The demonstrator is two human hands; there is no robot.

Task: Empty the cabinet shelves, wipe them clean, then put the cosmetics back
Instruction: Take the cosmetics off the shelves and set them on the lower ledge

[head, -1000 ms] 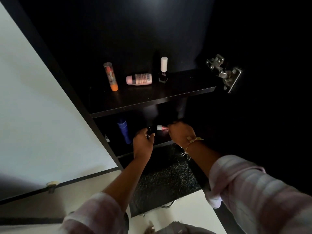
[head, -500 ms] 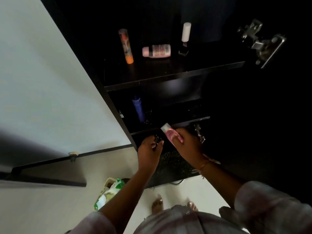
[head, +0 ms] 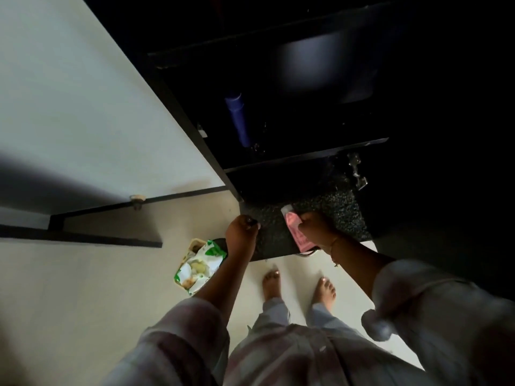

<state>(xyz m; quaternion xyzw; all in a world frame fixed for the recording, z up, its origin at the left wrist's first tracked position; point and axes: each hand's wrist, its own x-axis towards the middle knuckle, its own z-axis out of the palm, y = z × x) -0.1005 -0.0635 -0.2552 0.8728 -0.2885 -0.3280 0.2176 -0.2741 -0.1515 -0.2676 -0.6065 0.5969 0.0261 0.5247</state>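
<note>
Our right hand (head: 315, 229) is wrapped around a pink bottle (head: 294, 231) with a pale cap, holding it slanted, cap up, over the dark speckled surface (head: 334, 210) below the cabinet. Our left hand (head: 241, 232) is curled closed around something small and dark at the fingertips; it is too dim to say what it is. Both hands are out of the cabinet and low, between the bottom shelf and the floor.

Above them, the lower shelf (head: 306, 157) carries a blue tube (head: 238, 118) standing near the cabinet's left wall. The rest of that shelf is too dark to read. The white cabinet door (head: 83, 107) hangs open to the left, and a metal hinge (head: 355, 171) glints on the right side. On the pale floor (head: 69, 302) just left of our left forearm lies a green and white pack (head: 198, 263), perhaps wipes, and our bare feet (head: 298, 285) stand just short of the speckled surface.

We judge we are in the emptying step: things are being carried out of the cabinet and need somewhere to land. The next move calls for setting the pink bottle and the small dark thing down, most likely on the speckled surface or the floor, upright so nothing rolls away. Then we reach back in for the blue tube, and the wiping can follow once the shelves are bare.
</note>
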